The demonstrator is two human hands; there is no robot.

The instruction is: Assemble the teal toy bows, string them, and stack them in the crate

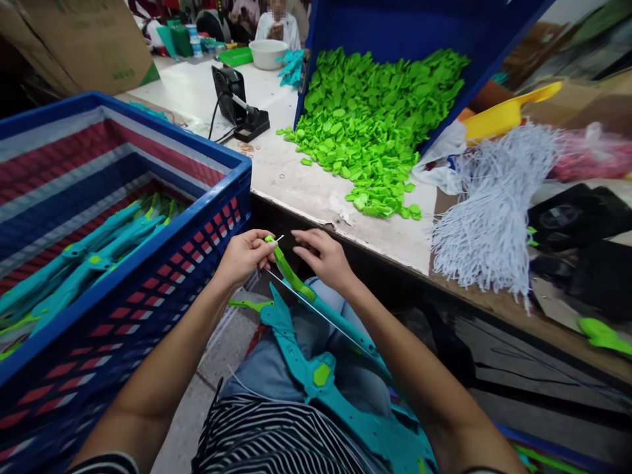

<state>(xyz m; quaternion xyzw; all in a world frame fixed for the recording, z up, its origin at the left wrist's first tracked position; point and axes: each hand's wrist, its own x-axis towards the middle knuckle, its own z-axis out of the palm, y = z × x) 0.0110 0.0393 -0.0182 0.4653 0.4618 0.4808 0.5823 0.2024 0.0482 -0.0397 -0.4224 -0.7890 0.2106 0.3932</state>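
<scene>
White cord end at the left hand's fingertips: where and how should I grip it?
Probably pinch the cord end near its tip, coming from the right: it pokes up and rightward out of the left hand, toward the open right hand.

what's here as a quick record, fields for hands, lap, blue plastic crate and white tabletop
left hand: pinches curved lime-green plastic tip, thin white cord alongside
right hand: raised nearby, holding nothing visible
lap: teal plastic piece with green hexagon
blue plastic crate: teal-and-green plastic pieces
white tabletop: heaped bright-green plastic pieces, bundled white cords, black fan-like device
</scene>
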